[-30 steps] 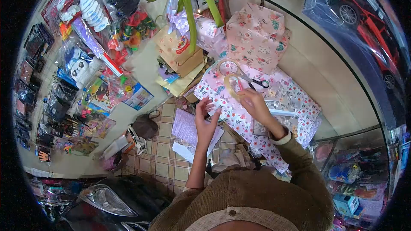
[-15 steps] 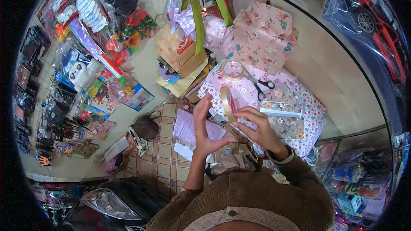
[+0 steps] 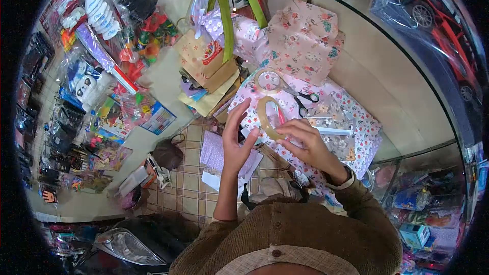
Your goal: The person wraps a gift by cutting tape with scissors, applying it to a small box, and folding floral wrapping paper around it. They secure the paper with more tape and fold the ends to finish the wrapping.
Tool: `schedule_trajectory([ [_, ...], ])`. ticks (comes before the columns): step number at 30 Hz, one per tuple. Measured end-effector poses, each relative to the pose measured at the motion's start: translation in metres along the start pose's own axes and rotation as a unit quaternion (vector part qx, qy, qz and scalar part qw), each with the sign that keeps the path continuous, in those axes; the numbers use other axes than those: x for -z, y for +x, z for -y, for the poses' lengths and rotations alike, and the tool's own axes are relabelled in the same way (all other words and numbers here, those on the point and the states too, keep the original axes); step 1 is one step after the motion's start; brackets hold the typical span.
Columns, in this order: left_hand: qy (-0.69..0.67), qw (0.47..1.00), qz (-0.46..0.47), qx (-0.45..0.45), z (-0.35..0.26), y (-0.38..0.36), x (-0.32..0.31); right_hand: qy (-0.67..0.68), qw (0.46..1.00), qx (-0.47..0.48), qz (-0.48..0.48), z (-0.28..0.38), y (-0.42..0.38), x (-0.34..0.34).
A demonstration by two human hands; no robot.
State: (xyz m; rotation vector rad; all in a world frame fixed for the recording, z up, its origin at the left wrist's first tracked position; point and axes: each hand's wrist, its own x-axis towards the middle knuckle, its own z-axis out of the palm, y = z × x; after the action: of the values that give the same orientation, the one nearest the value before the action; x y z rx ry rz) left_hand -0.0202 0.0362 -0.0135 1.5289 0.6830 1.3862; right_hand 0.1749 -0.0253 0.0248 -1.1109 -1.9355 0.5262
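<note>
A roll of tan adhesive tape (image 3: 265, 125) is pinched at its lower right edge by the fingers of my right hand (image 3: 308, 145). My left hand (image 3: 237, 140) is raised just left of the roll, thumb and fingers apart, holding nothing. Behind the roll lies floral wrapping paper (image 3: 365, 128), white and pink with small flowers. On it rest a second tape roll (image 3: 258, 75) and scissors (image 3: 300, 110) with dark handles. A clear flower-printed packet (image 3: 342, 146) with a pale strip lies to the right of my right hand.
Folded pink floral paper (image 3: 303, 40) and a green ribbon (image 3: 222, 10) are at the back. Paper bags (image 3: 204, 61) sit left of the wrapping paper. Packaged toys (image 3: 147, 46) line the left counter. A boxed red toy car (image 3: 443, 30) stands at right, beyond a dark curved glass edge.
My left hand has drawn its thumb up closer to its fingers. The tape roll in my right hand has turned so its open centre shows more. The whole view has shifted slightly.
</note>
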Motion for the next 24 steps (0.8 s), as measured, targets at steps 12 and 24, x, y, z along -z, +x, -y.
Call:
schedule_trajectory([
  [12,0.154,0.985,-0.011,-0.070,-0.017,0.006,-0.013,-0.076,0.997,0.028,0.011,-0.001,-0.011,0.012],
  [24,0.104,0.995,0.003,-0.008,-0.012,-0.002,-0.018,-0.103,0.994,0.027,0.029,-0.012,-0.024,0.009],
])
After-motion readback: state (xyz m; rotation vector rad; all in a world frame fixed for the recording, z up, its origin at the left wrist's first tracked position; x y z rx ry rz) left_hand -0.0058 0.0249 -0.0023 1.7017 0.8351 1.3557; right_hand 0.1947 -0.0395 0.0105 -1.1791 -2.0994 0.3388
